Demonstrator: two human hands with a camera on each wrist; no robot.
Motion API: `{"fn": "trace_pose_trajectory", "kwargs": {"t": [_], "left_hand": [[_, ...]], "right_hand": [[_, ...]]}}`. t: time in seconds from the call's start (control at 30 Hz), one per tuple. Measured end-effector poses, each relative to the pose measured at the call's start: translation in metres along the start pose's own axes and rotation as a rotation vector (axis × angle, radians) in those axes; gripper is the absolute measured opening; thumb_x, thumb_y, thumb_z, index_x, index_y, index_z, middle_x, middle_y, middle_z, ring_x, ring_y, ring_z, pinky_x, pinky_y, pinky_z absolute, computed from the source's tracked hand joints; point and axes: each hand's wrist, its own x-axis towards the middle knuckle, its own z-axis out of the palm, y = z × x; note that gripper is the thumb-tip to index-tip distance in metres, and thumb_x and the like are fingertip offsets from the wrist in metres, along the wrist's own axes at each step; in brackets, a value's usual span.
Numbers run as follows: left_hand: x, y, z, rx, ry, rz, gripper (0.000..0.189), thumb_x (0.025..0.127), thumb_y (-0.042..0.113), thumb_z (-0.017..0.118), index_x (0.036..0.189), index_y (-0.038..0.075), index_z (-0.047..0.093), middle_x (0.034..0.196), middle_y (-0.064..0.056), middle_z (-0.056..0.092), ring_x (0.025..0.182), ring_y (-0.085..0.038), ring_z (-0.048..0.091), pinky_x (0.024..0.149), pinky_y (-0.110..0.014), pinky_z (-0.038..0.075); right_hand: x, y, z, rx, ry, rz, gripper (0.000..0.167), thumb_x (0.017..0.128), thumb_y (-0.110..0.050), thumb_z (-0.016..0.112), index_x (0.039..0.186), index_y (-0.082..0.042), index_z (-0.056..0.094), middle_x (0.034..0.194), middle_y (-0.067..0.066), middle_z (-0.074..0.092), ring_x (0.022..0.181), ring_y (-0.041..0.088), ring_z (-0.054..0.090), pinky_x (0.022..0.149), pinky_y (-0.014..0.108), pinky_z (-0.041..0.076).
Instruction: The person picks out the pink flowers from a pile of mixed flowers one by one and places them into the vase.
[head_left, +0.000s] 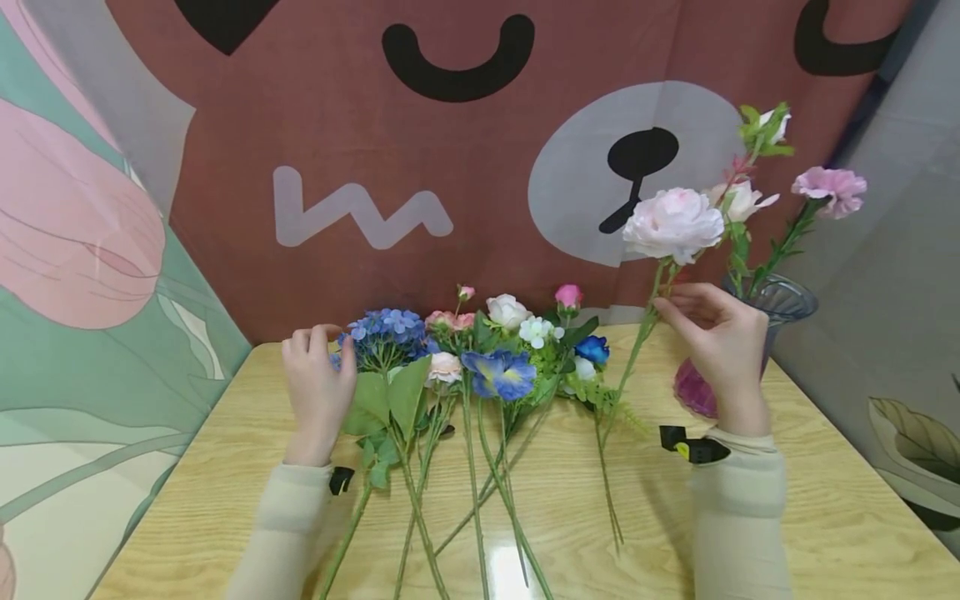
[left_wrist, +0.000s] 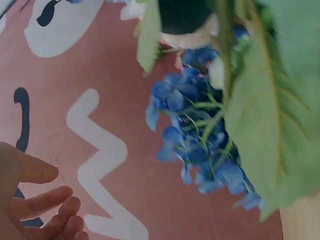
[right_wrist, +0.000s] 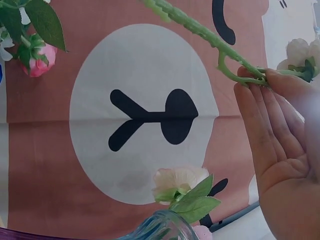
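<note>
My right hand (head_left: 720, 346) pinches the green stem (head_left: 642, 333) of a pale pink peony (head_left: 675, 225) between thumb and fingertips, just below the bloom. In the right wrist view, that stem (right_wrist: 200, 34) slants away from the fingertips, with a thin side branch joining it there. Beside this hand stands a clear glass vase (head_left: 791, 300) with a purple base (head_left: 694, 390), partly hidden by the hand. My left hand (head_left: 318, 387) holds nothing, its fingers loosely bent near a blue hydrangea (head_left: 390, 329). The left wrist view shows a gap between those fingers and the hydrangea (left_wrist: 200, 135).
A pink carnation (head_left: 832, 192) and white blooms (head_left: 742, 200) rise from the vase. Across the table (head_left: 225, 500) lie several artificial flowers, including a blue iris (head_left: 501, 375), a white rose (head_left: 507, 311) and a pink bud (head_left: 568, 297), stems toward the front. A printed cloth (head_left: 337, 108) hangs behind.
</note>
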Motion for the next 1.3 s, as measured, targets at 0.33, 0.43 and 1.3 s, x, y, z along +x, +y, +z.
{"fn": "trace_pose_trajectory", "kwargs": {"t": [0.33, 0.43, 1.3], "left_hand": [[-0.006, -0.025, -0.011, 0.067, -0.011, 0.025, 0.015, 0.082, 0.005, 0.065, 0.091, -0.006, 0.062, 0.087, -0.022, 0.055, 0.076, -0.041, 0.044, 0.072, -0.048, 0.034], [-0.005, -0.029, -0.014, 0.077, -0.006, 0.022, 0.016, 0.082, 0.006, 0.065, 0.091, -0.006, 0.062, 0.087, -0.023, 0.055, 0.077, -0.042, 0.043, 0.073, -0.049, 0.033], [0.005, -0.040, -0.035, 0.128, 0.013, -0.054, 0.019, 0.088, 0.011, 0.062, 0.093, -0.007, 0.061, 0.089, -0.024, 0.057, 0.081, -0.042, 0.043, 0.075, -0.051, 0.033]], "right_hand": [[0.001, 0.004, -0.002, -0.007, 0.010, 0.025, 0.017, 0.075, 0.001, 0.077, 0.090, 0.006, 0.071, 0.079, -0.032, 0.062, 0.068, -0.015, 0.060, 0.064, 0.004, 0.046], [0.001, 0.004, -0.003, -0.004, 0.017, 0.024, 0.017, 0.075, 0.001, 0.076, 0.090, 0.007, 0.070, 0.078, -0.032, 0.062, 0.068, -0.015, 0.060, 0.064, 0.003, 0.046], [0.053, 0.003, -0.024, -0.051, 0.023, -0.006, 0.021, 0.076, -0.005, 0.077, 0.092, 0.007, 0.069, 0.078, -0.032, 0.062, 0.068, -0.015, 0.060, 0.066, 0.003, 0.045]]}}
